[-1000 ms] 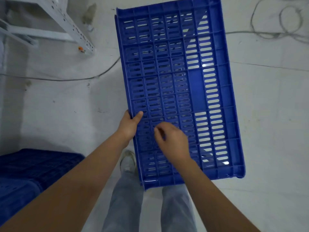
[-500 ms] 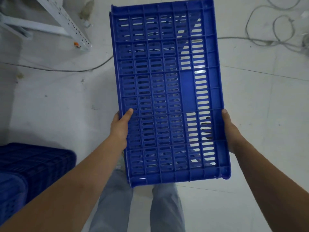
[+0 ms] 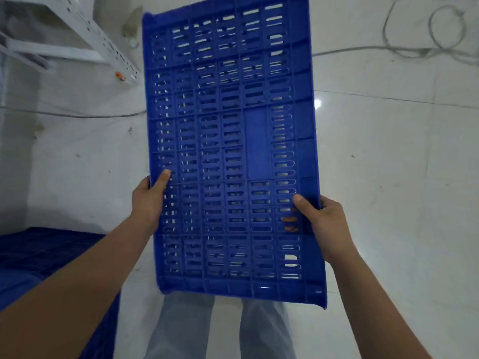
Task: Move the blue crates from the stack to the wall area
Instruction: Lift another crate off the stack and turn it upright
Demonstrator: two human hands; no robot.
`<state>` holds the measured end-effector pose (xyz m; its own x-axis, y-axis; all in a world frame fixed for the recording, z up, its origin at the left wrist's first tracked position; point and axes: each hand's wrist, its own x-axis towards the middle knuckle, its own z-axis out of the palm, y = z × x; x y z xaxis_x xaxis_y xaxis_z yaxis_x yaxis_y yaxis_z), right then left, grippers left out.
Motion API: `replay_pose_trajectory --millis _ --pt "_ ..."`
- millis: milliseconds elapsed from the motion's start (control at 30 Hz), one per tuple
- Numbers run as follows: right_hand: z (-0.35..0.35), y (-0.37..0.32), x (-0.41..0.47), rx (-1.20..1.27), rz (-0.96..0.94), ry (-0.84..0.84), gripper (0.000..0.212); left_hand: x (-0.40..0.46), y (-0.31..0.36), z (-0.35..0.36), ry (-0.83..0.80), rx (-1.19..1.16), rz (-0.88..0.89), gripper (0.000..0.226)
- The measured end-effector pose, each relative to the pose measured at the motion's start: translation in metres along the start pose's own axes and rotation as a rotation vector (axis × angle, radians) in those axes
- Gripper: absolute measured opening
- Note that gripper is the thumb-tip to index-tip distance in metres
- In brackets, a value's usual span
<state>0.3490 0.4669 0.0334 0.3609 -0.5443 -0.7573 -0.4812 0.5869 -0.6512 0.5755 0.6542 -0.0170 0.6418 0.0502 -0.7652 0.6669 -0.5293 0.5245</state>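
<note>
I hold a blue slotted crate [image 3: 233, 141] in front of me above the floor, its long side running away from me. My left hand [image 3: 149, 200] grips its left edge, thumb on the slotted face. On the right edge my right hand [image 3: 324, 221] grips with the thumb on top and fingers showing through the slots. A stack of more blue crates [image 3: 39, 260] sits at the lower left, partly hidden by my left forearm.
A white perforated metal rack frame [image 3: 98, 42] stands at the upper left. Cables [image 3: 425, 50] lie coiled on the white tiled floor at the upper right, and one cable [image 3: 77, 115] runs left behind the crate. My legs [image 3: 223, 330] show below it.
My right hand moved from the crate's slotted face to its right edge and took hold. The crate swung straighter and rose closer to the camera.
</note>
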Motion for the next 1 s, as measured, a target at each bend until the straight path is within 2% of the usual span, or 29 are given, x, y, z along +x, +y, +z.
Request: replay_pose_trajectory --millis 67,133,267,400,433,600,700,767,833,867,933,1000 --pt "0.013 -0.005 -0.009 -0.023 -0.029 0.021 0.012 0.002 0.003 -0.006 0.027 0.055 0.003 0.066" --pt "0.024 -0.011 -0.017 -0.063 -0.06 0.046 0.011 0.005 0.005 -0.007 0.038 0.078 -0.012 0.069" --pt "0.039 -0.021 -0.031 -0.188 -0.117 0.105 0.016 0.003 0.013 0.008 -0.01 0.016 -0.005 0.06" --pt "0.042 -0.025 -0.043 -0.306 -0.142 0.175 0.02 -0.01 0.016 0.025 -0.156 -0.02 -0.027 0.103" --pt "0.043 -0.024 -0.046 -0.33 -0.146 0.191 0.021 -0.015 0.015 0.027 -0.195 -0.029 -0.029 0.106" --pt "0.067 -0.006 -0.056 -0.443 -0.164 0.253 0.029 -0.077 0.036 0.049 -0.371 -0.007 0.13 0.067" --pt "0.086 0.012 -0.058 -0.458 -0.158 0.263 0.031 -0.108 0.044 0.058 -0.48 0.027 0.25 0.065" --pt "0.098 0.02 -0.06 -0.421 -0.153 0.246 0.034 -0.116 0.044 0.064 -0.539 0.105 0.31 0.077" --pt "0.108 0.024 -0.062 -0.404 -0.132 0.21 0.04 -0.114 0.04 0.072 -0.51 0.27 0.412 0.095" --pt "0.113 0.024 -0.062 -0.394 -0.114 0.177 0.039 -0.109 0.037 0.075 -0.46 0.353 0.483 0.097" --pt "0.122 0.026 -0.06 -0.382 -0.089 0.096 0.031 -0.097 0.033 0.077 -0.336 0.431 0.584 0.091" --pt "0.13 0.025 -0.056 -0.395 -0.081 -0.016 0.023 -0.084 0.032 0.074 -0.256 0.395 0.595 0.086"
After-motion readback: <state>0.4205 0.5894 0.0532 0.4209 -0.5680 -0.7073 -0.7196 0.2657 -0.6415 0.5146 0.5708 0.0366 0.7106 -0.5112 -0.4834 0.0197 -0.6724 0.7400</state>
